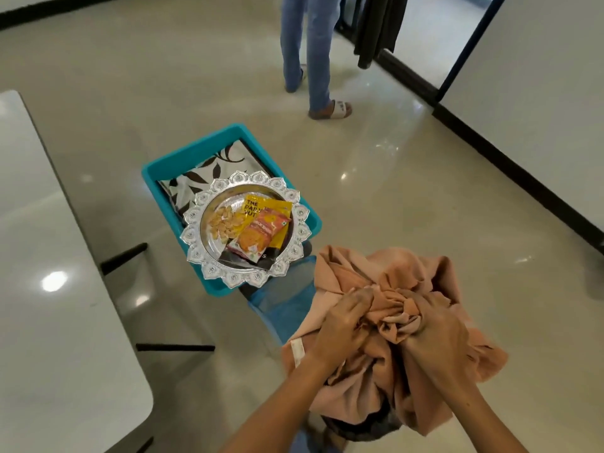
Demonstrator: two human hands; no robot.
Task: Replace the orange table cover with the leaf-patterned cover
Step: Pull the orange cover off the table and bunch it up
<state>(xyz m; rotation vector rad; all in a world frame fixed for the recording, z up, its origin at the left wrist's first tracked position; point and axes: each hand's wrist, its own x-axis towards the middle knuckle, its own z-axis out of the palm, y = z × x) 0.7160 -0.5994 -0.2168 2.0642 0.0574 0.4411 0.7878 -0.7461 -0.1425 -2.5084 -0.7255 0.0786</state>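
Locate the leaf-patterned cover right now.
Head view, centre-left: the leaf-patterned cover lies folded in the teal bin on the floor, partly under the silver tray of snacks, right of the white table.

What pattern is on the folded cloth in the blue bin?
Dark leaves on white, on the folded cloth under the silver tray; head view.

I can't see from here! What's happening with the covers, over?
Both hands, left and right, grip bunched orange cover. Leaf-patterned cover folded in blue tub. Silver snack tray sits on it.
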